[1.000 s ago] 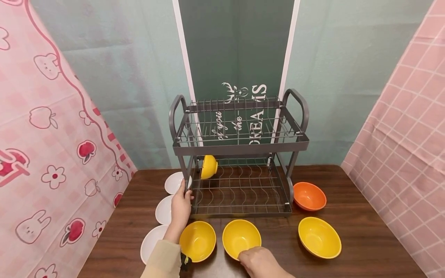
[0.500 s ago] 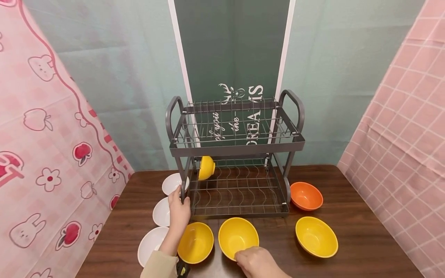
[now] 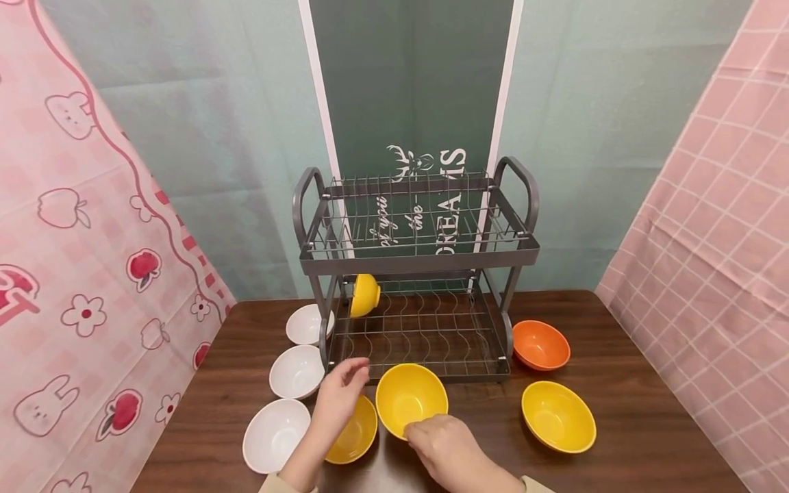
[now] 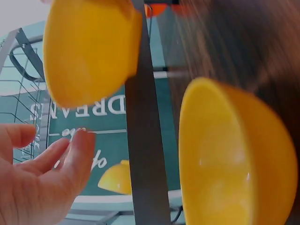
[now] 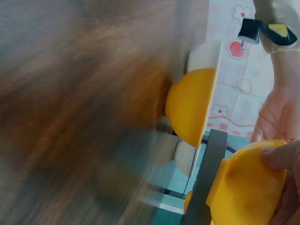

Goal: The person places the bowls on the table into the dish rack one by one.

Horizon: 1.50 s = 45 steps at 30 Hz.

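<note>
My right hand (image 3: 446,445) pinches the near rim of a yellow bowl (image 3: 411,397), lifted off the table in front of the rack. The right wrist view shows the thumb against the outside of this bowl (image 5: 248,187). My left hand (image 3: 337,404) hovers left of it, fingers loosely bent and holding nothing. Beneath the left hand, partly covered, stands another yellow bowl (image 3: 357,435). A two-tier grey dish rack (image 3: 419,263) stands behind. On its lower tier, at the left, a small yellow bowl (image 3: 366,296) sits on its side.
Several white bowls (image 3: 297,372) line the rack's left side. To the right are an orange bowl (image 3: 541,344) and a further yellow bowl (image 3: 558,416). Behind the brown wooden table (image 3: 622,438) hang fabric curtains.
My left hand has let go of the rack's left post and come right, toward the bowl. My right hand has raised the yellow bowl off the table, slightly forward and left.
</note>
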Each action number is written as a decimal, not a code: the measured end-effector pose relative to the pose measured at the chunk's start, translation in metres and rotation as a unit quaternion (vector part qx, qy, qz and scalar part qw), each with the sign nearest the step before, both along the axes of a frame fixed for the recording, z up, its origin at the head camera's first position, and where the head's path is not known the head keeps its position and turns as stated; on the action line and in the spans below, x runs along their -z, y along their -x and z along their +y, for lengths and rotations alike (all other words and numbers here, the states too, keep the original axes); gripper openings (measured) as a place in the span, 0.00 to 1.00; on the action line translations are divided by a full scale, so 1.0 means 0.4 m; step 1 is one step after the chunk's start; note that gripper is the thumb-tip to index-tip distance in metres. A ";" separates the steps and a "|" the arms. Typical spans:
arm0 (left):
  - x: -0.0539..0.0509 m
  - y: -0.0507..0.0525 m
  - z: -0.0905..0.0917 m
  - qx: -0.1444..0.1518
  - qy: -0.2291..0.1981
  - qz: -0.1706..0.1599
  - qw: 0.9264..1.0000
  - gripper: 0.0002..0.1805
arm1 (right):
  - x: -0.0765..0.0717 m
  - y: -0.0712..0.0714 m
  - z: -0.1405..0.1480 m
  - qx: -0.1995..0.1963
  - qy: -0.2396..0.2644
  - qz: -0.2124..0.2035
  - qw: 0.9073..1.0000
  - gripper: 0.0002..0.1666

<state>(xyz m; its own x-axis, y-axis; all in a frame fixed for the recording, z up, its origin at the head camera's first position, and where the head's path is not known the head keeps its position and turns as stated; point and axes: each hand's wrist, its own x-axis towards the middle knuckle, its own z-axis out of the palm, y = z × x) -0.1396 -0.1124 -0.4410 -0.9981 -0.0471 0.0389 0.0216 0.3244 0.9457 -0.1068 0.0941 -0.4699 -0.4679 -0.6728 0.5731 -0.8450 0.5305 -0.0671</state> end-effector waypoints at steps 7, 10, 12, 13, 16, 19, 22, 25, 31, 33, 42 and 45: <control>0.008 -0.020 0.015 0.054 -0.085 -0.079 0.992 0.20 | -0.003 0.005 -0.008 0.002 0.009 0.014 1.000 0.09; 0.019 -0.021 0.014 0.059 -0.087 -0.082 0.991 0.20 | -0.004 0.006 -0.009 0.000 0.009 0.022 1.000 0.09; 0.026 -0.021 0.013 0.063 -0.093 -0.084 0.990 0.20 | -0.004 0.007 -0.009 -0.001 0.008 0.025 1.000 0.09; 0.028 -0.021 0.013 0.063 -0.098 -0.085 0.990 0.20 | -0.004 0.007 -0.009 -0.001 0.006 0.027 1.000 0.09; 0.030 -0.021 0.014 0.061 -0.108 -0.088 0.988 0.20 | -0.005 0.009 -0.008 -0.002 0.001 0.026 1.000 0.09; 0.030 -0.022 0.015 0.057 -0.112 -0.091 0.988 0.20 | -0.005 0.011 -0.007 -0.001 -0.005 0.018 1.000 0.08; 0.031 -0.022 0.016 0.053 -0.113 -0.094 0.988 0.20 | -0.005 0.012 -0.006 0.001 -0.012 0.010 1.000 0.07; 0.035 -0.023 0.016 0.050 -0.108 -0.092 0.989 0.19 | -0.007 0.011 -0.006 0.001 -0.018 0.005 1.000 0.07; 0.039 -0.027 0.017 0.032 -0.110 -0.080 0.990 0.17 | -0.008 0.014 -0.010 -0.012 -0.001 0.049 0.999 0.07; 0.041 -0.026 0.016 0.027 -0.120 -0.078 0.989 0.17 | -0.009 0.016 -0.011 -0.011 0.011 0.066 0.998 0.08; 0.045 -0.029 0.011 -0.014 -0.148 -0.088 0.985 0.18 | -0.016 0.017 -0.011 0.040 0.068 0.023 0.997 0.35; 0.044 -0.029 0.012 -0.027 -0.165 -0.090 0.982 0.18 | -0.019 0.018 -0.009 0.068 0.086 -0.007 0.994 0.41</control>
<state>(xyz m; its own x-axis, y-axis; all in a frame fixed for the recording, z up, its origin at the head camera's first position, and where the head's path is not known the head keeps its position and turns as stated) -0.1282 -0.1076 -0.4584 -0.9831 -0.0799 -0.1647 -0.1648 -0.0049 0.9863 -0.1139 0.0903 -0.4625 -0.5570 -0.4956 0.6664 -0.7643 0.6199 -0.1778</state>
